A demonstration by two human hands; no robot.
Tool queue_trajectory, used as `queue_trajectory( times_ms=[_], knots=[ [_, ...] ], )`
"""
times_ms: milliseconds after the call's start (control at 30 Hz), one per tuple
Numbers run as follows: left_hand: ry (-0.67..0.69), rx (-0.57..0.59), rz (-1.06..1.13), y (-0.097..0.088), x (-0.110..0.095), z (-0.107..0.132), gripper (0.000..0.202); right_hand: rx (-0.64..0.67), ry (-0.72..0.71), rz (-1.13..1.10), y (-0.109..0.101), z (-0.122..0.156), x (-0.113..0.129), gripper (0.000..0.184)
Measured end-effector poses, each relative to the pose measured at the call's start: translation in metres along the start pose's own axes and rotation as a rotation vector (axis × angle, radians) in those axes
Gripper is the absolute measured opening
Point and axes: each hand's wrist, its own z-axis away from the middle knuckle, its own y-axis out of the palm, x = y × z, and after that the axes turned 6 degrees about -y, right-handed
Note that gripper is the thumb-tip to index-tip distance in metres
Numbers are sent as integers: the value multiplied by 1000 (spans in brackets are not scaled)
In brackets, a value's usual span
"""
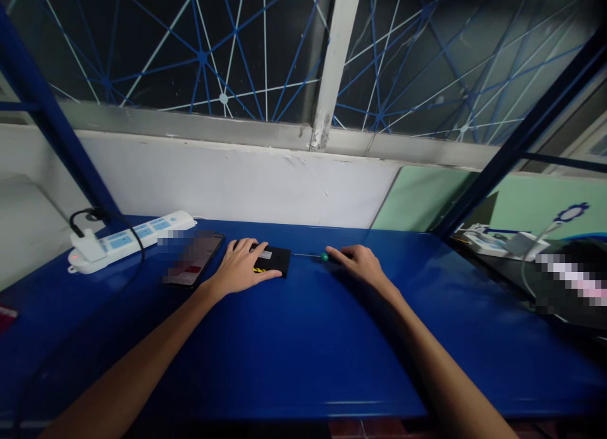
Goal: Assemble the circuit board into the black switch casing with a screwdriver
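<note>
My left hand lies on the left part of a small flat black box with a white label and a yellow-striped sticker, fingers spread over it and thumb along its near edge. My right hand rests on the blue table, fingers closed around the handle of a thin screwdriver with a green collar. The metal shaft of the screwdriver points left toward the black box and stops just short of it.
A dark phone lies left of the box. A white power strip with a black cable plugged in sits at the far left by the white wall. Chargers and cables lie on a side surface at the right.
</note>
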Motion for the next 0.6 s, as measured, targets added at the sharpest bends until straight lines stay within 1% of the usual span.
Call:
queue_trajectory(
  times_ms=[67,167,233,300,333,400,500,533,600],
  knots=[
    [-1,3,1,0,0,0,85,-7,-22,-3,1,1,1,58],
    [-2,2,4,0,0,0,84,46,-63,-195,2,1,-1,45],
    [-2,0,7,0,1,0,83,98,-52,-325,1,0,-4,44],
    [-8,-1,9,0,1,0,82,111,-40,-362,0,-1,-6,45],
    [-11,-3,9,0,1,0,82,99,-44,-333,0,-1,-6,44],
    [-15,-6,6,0,1,1,82,54,-57,-183,1,-1,-4,45],
    [-15,-11,0,0,1,1,81,8,-74,52,4,0,1,58],
    [-16,-10,-2,0,1,1,81,5,-79,82,5,1,2,60],
    [-20,-5,-5,1,1,0,83,8,-89,71,7,1,4,62]
  ],
)
